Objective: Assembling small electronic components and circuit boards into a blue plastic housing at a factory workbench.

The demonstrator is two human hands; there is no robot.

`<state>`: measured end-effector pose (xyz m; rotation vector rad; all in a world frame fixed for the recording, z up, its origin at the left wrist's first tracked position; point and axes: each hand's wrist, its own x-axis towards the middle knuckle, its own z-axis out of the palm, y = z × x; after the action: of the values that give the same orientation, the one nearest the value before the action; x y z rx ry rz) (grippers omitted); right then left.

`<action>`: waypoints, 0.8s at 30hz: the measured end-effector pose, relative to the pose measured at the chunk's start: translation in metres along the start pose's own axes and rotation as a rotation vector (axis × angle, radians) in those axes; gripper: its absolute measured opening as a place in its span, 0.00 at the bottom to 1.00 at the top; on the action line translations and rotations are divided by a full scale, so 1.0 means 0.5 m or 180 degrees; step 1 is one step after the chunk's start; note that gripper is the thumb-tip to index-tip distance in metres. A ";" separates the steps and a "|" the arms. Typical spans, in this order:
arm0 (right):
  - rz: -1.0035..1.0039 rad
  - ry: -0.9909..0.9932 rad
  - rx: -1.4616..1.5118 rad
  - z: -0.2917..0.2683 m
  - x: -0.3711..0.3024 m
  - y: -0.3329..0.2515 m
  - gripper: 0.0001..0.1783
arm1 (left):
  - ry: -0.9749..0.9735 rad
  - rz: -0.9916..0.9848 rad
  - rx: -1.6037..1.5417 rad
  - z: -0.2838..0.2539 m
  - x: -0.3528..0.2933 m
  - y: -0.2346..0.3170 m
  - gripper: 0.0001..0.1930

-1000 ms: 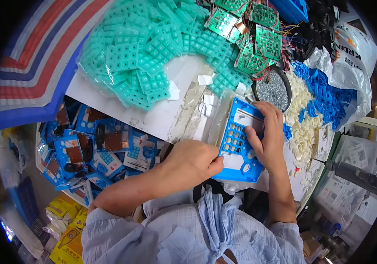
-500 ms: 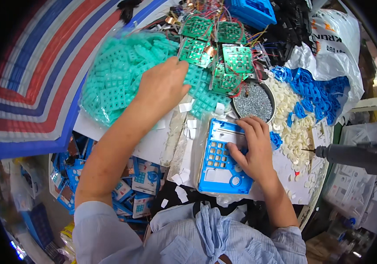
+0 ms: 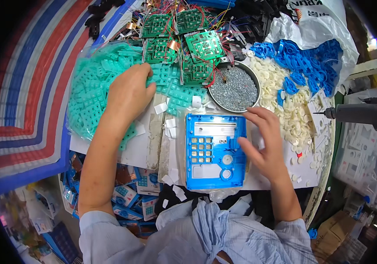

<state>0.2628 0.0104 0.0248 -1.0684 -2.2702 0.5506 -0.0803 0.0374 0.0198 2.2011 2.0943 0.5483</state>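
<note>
A blue plastic housing (image 3: 238,149) lies in front of me, its inner side up, with a grid of square holes and a round speaker-like opening. My right hand (image 3: 265,143) is open beside its right edge, thumb and fingers spread, with nothing in them. Over the heap of green rubber keypads (image 3: 92,83) reaches my left hand (image 3: 131,90). Its fingers curl down onto the keypads, thumb apart; the fingertips are hidden, so I cannot tell whether it grips one. Beyond the housing stands a round dish (image 3: 234,88) full of small metal screws.
Green circuit boards (image 3: 204,45) with wires lie at the back. Cream discs (image 3: 281,101) and blue plastic parts (image 3: 307,57) are heaped on the right, near a white bag (image 3: 312,22). An electric screwdriver (image 3: 358,114) points in from the right. Printed blue-and-white pieces (image 3: 146,180) fill a bin at lower left.
The view has shifted, so the table appears further left. My right hand has come off the housing, which now lies straighter. My left hand remains over the keypads.
</note>
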 end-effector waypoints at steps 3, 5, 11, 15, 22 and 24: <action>0.0282 0.0148 0.0176 -0.037 -0.033 0.011 0.22 | 0.0376 -0.0038 0.0041 -0.002 -0.008 -0.029 0.14; 0.0159 0.0358 0.0079 -0.058 -0.044 0.013 0.19 | 0.0618 -0.0358 -0.0512 -0.033 -0.019 -0.013 0.13; 0.0108 0.0139 0.1203 -0.037 0.001 -0.033 0.20 | 0.0113 -0.1316 -0.3242 -0.081 -0.142 0.116 0.11; 0.0369 -0.0257 0.2536 0.000 0.037 -0.101 0.22 | 0.0536 0.0065 -0.2726 -0.043 -0.218 0.185 0.16; -0.1204 0.0166 0.1262 0.028 -0.006 -0.108 0.21 | 0.1008 0.0539 -0.2557 0.003 -0.269 0.210 0.15; -0.1204 0.0223 0.1185 0.030 -0.016 -0.110 0.21 | 0.0958 0.0540 -0.2613 0.001 -0.269 0.211 0.15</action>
<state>0.2267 -0.0306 0.0426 -0.4564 -2.1230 0.7229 0.0183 -0.1019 0.0196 1.8569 1.3653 1.5014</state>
